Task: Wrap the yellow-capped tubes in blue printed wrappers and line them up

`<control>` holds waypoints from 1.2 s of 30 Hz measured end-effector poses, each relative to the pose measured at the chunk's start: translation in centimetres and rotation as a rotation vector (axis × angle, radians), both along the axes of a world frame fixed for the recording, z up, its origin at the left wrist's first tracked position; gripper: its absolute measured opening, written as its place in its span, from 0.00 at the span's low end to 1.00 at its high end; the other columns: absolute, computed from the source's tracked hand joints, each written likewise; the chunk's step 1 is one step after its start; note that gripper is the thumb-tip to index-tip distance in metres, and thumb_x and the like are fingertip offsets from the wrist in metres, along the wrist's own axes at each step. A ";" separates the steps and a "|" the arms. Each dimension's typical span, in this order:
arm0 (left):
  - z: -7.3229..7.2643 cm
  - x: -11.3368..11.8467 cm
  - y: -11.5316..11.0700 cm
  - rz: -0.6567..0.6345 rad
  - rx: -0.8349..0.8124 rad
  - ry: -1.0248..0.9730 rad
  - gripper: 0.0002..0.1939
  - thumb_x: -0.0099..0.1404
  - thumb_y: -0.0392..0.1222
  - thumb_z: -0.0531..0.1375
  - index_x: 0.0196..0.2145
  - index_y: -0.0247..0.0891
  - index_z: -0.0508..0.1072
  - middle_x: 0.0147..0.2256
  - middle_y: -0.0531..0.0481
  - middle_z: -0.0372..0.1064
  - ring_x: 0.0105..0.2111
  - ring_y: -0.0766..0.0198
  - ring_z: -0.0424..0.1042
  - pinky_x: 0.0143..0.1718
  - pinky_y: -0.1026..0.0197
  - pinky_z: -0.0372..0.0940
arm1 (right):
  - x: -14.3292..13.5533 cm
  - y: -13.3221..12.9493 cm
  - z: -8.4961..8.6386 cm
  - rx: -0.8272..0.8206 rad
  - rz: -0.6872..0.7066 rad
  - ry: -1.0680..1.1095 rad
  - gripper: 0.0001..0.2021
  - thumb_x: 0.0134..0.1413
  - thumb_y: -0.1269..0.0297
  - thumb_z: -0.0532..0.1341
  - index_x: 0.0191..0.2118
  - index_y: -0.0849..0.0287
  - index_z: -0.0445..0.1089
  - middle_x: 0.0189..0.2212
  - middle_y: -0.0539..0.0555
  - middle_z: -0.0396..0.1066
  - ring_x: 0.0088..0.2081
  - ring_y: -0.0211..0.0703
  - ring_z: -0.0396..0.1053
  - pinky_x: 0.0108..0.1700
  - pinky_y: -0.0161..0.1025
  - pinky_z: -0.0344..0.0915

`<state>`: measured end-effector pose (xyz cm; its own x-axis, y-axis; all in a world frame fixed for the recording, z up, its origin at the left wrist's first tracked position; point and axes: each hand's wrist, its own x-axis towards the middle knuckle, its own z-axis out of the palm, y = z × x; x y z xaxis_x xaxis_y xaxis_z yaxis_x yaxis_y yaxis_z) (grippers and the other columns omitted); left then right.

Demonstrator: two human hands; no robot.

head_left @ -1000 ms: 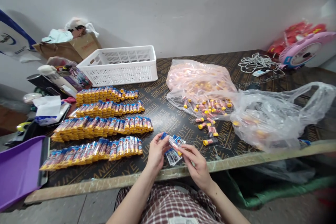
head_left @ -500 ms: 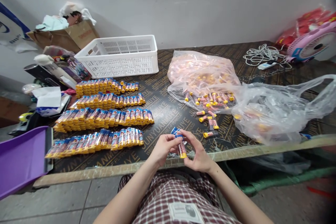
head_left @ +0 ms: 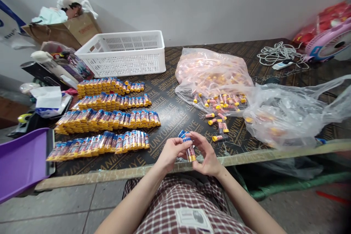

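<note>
Near the table's front edge, my left hand [head_left: 173,153] is closed on a small clear tube [head_left: 190,154] with a yellow bottom end and blue at its top. The fingers of my right hand [head_left: 207,157] curve round the same tube, fingertips at its blue top and thumb by its yellow end. Something flat and blue [head_left: 182,133] shows just behind the fingers; its kind is unclear. To the right lie several loose yellow-capped tubes [head_left: 218,138]. On the left, blue-and-yellow tubes [head_left: 131,142] lie side by side in stacked rows.
A white plastic basket [head_left: 123,60] stands at the back left. A clear bag of tubes [head_left: 214,67] and a crumpled plastic bag [head_left: 285,113] lie on the right. A purple dustpan-like tray [head_left: 24,161] is at left, a pink fan [head_left: 329,45] and white cable [head_left: 279,53] far right.
Both hands stay around the tube, with only a slight shift of the fingers. The whole view has tilted a little.
</note>
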<state>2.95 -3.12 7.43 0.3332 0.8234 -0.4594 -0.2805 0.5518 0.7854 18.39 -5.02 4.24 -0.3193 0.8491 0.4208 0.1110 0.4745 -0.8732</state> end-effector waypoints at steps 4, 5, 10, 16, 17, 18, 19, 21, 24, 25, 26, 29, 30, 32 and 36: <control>0.0 0.0 0.0 0.007 0.002 -0.002 0.20 0.43 0.49 0.70 0.26 0.29 0.73 0.22 0.49 0.70 0.21 0.68 0.68 0.25 0.65 0.63 | -0.1 0.0 0.1 -0.018 0.008 0.024 0.43 0.33 0.80 0.55 0.61 0.53 0.49 0.57 0.58 0.57 0.56 0.51 0.60 0.56 0.47 0.63; 0.0 0.0 0.0 0.008 0.001 -0.003 0.20 0.43 0.49 0.70 0.26 0.29 0.73 0.22 0.49 0.70 0.21 0.68 0.68 0.25 0.65 0.63 | -0.1 0.1 0.1 -0.025 0.008 0.030 0.43 0.33 0.80 0.55 0.61 0.54 0.49 0.56 0.58 0.58 0.56 0.51 0.61 0.56 0.47 0.62; 0.2 0.1 0.1 0.018 -0.011 -0.006 0.20 0.43 0.50 0.70 0.26 0.30 0.73 0.22 0.49 0.71 0.21 0.68 0.68 0.25 0.66 0.63 | -0.1 0.2 0.1 -0.041 0.004 0.053 0.43 0.33 0.79 0.55 0.61 0.54 0.49 0.56 0.58 0.58 0.56 0.51 0.61 0.57 0.48 0.62; 0.3 0.2 -0.1 0.018 -0.010 -0.016 0.19 0.43 0.49 0.70 0.25 0.29 0.73 0.21 0.50 0.70 0.19 0.70 0.66 0.23 0.67 0.61 | -0.4 0.2 0.0 -0.037 0.005 0.077 0.41 0.35 0.78 0.56 0.61 0.54 0.49 0.56 0.58 0.59 0.57 0.51 0.60 0.56 0.47 0.62; 0.1 0.2 0.0 0.014 -0.004 -0.016 0.19 0.44 0.50 0.70 0.25 0.30 0.73 0.21 0.50 0.70 0.19 0.71 0.66 0.22 0.67 0.60 | -0.4 0.2 0.0 -0.040 0.008 0.076 0.40 0.37 0.77 0.57 0.61 0.54 0.49 0.56 0.59 0.58 0.57 0.51 0.60 0.56 0.48 0.62; -0.1 0.2 0.2 0.007 0.005 -0.012 0.19 0.44 0.50 0.69 0.25 0.30 0.73 0.21 0.50 0.69 0.19 0.71 0.65 0.22 0.67 0.60 | -0.3 0.4 -0.1 -0.044 0.013 0.068 0.40 0.38 0.76 0.57 0.61 0.54 0.48 0.57 0.59 0.58 0.57 0.51 0.59 0.56 0.48 0.62; -0.4 0.2 0.7 0.001 0.020 0.000 0.19 0.45 0.51 0.69 0.25 0.30 0.73 0.21 0.50 0.69 0.19 0.71 0.65 0.22 0.67 0.60 | -0.2 0.6 -0.1 -0.045 0.015 0.048 0.40 0.40 0.75 0.58 0.62 0.54 0.46 0.58 0.59 0.56 0.57 0.51 0.59 0.56 0.48 0.61; -1.3 0.0 2.3 0.022 0.081 0.082 0.20 0.45 0.52 0.68 0.26 0.31 0.72 0.21 0.50 0.70 0.19 0.70 0.65 0.23 0.66 0.61 | 0.8 1.5 -0.3 -0.036 -0.023 -0.034 0.41 0.43 0.72 0.60 0.63 0.53 0.43 0.61 0.60 0.52 0.57 0.51 0.59 0.57 0.49 0.60; -3.3 -0.5 6.2 0.141 0.223 0.430 0.21 0.46 0.52 0.68 0.31 0.33 0.71 0.19 0.53 0.68 0.18 0.67 0.66 0.23 0.64 0.61 | 3.5 3.2 -1.1 -0.002 -0.265 -0.264 0.38 0.45 0.68 0.62 0.63 0.52 0.46 0.59 0.58 0.53 0.54 0.50 0.61 0.56 0.50 0.59; -4.0 -0.6 7.7 0.156 0.275 0.598 0.21 0.47 0.51 0.67 0.34 0.34 0.70 0.18 0.53 0.67 0.18 0.66 0.66 0.24 0.64 0.61 | 4.6 3.7 -1.5 0.011 -0.361 -0.360 0.34 0.47 0.68 0.61 0.61 0.54 0.51 0.56 0.58 0.57 0.53 0.50 0.61 0.55 0.50 0.60; -4.7 -0.7 9.1 0.141 0.339 0.775 0.22 0.48 0.51 0.67 0.36 0.35 0.69 0.19 0.53 0.69 0.21 0.64 0.69 0.27 0.63 0.62 | 5.7 4.2 -1.9 0.027 -0.429 -0.465 0.29 0.47 0.70 0.59 0.58 0.56 0.57 0.52 0.58 0.61 0.52 0.50 0.62 0.55 0.50 0.59; -6.0 -0.5 12.6 -0.009 0.472 1.236 0.22 0.51 0.52 0.65 0.40 0.37 0.69 0.32 0.44 0.74 0.35 0.57 0.73 0.35 0.61 0.62 | 8.2 4.6 -3.4 0.061 -0.449 -0.788 0.22 0.43 0.76 0.55 0.47 0.60 0.68 0.42 0.58 0.68 0.46 0.51 0.63 0.51 0.48 0.60; -6.1 -0.3 13.4 -0.060 0.485 1.325 0.22 0.52 0.52 0.64 0.41 0.37 0.69 0.36 0.41 0.74 0.38 0.55 0.72 0.37 0.60 0.61 | 8.7 4.5 -3.9 0.069 -0.432 -0.881 0.22 0.41 0.78 0.54 0.45 0.61 0.69 0.41 0.58 0.68 0.45 0.51 0.64 0.49 0.47 0.61; -5.9 0.1 14.5 -0.132 0.484 1.403 0.22 0.53 0.52 0.64 0.41 0.36 0.69 0.40 0.37 0.73 0.41 0.52 0.72 0.37 0.59 0.61 | 9.3 4.2 -4.6 0.082 -0.420 -1.027 0.23 0.38 0.79 0.54 0.44 0.61 0.70 0.41 0.58 0.69 0.43 0.51 0.63 0.45 0.46 0.61; -4.7 0.5 14.2 -0.145 0.524 1.442 0.24 0.56 0.54 0.61 0.43 0.34 0.69 0.40 0.34 0.73 0.42 0.49 0.71 0.38 0.57 0.60 | 9.6 3.7 -5.2 0.100 -0.432 -1.157 0.22 0.41 0.79 0.54 0.45 0.61 0.71 0.40 0.57 0.70 0.40 0.51 0.62 0.40 0.43 0.60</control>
